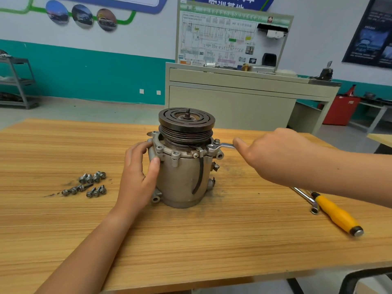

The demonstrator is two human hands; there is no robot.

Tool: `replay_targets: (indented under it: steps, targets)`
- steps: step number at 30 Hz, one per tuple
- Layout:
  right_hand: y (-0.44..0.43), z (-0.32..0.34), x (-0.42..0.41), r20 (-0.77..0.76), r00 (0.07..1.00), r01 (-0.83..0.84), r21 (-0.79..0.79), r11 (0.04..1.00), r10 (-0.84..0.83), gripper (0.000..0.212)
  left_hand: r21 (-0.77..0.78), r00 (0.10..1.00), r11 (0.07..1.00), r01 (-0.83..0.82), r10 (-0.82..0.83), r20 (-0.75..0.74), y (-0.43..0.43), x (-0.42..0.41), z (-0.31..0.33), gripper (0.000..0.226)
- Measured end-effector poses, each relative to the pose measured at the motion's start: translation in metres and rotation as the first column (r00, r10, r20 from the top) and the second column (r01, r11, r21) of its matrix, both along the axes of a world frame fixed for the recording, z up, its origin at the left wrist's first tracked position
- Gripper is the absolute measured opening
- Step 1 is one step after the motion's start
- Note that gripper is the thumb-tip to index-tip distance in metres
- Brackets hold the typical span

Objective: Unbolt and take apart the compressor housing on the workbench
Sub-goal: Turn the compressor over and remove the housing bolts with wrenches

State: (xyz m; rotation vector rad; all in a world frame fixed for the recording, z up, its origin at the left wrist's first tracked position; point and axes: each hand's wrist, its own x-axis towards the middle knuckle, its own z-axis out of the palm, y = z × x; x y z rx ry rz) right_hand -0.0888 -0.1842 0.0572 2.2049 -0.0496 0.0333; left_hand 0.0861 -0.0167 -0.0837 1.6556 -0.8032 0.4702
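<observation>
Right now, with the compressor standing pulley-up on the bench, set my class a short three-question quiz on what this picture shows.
1. True or false: the left hand holds the side of the compressor housing.
2. Where do the loose bolts lie? A) in a plastic tray B) bare on the workbench, on the left hand's side of the housing C) in a cardboard box
3. Fill in: the right hand grips a ____ whose ring end sits at the housing's top flange.

Key: 1 true; 2 B; 3 spanner.
</observation>
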Motion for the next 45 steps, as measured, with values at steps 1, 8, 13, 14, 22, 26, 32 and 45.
replay_targets:
  steps: [1, 8, 13, 14, 22, 26, 32, 45]
  targets:
    - [-0.003, 0.000, 0.001, 0.001, 1.000, -0.002, 0.001, 1.000, 0.002, 0.061, -0.001, 1.000, 1.000, 0.002, -0.002, 0.000, 0.000, 0.000, 0.000, 0.050]
    - [-0.036, -0.009, 0.026, 0.138, 0.987, -0.097, 0.125, 0.987, 0.080, 0.038, -0.005, 1.000, 1.000, -0.003, 0.003, 0.013, -0.001, 0.002, -0.002, 0.044]
    - [-0.060, -0.038, 0.061, 0.512, 0.804, -0.470, 0.235, 0.851, 0.303, 0.024, -0.003, 1.000, 1.000, -0.013, 0.013, 0.019, -0.001, 0.002, -0.002, 0.044]
    - [-0.058, -0.043, 0.069, 0.563, 0.764, -0.519, 0.243, 0.820, 0.316, 0.021, 0.000, 1.000, 1.000, -0.015, 0.015, 0.018, -0.001, 0.002, -0.002, 0.045]
    - [-0.044, -0.034, 0.053, 0.783, 0.617, -0.631, 0.435, 0.642, 0.075, 0.022, 0.006, 1.000, 1.000, -0.014, 0.014, 0.022, 0.000, 0.002, 0.000, 0.057]
    - [-0.027, -0.026, 0.011, 0.626, 0.776, -0.485, 0.670, 0.561, -0.077, 0.044, 0.004, 1.000, 1.000, -0.012, 0.012, 0.025, 0.000, 0.002, 0.000, 0.057]
    - [-0.017, -0.028, -0.016, 0.425, 0.897, -0.178, 0.596, 0.783, -0.119, 0.046, 0.006, 1.000, 1.000, -0.012, 0.012, 0.015, 0.000, 0.003, -0.002, 0.057]
    - [0.015, -0.017, 0.005, 0.212, 0.943, 0.163, 0.377, 0.912, -0.257, 0.070, 0.006, 1.000, 1.000, -0.012, 0.012, 0.029, -0.001, 0.005, -0.002, 0.047]
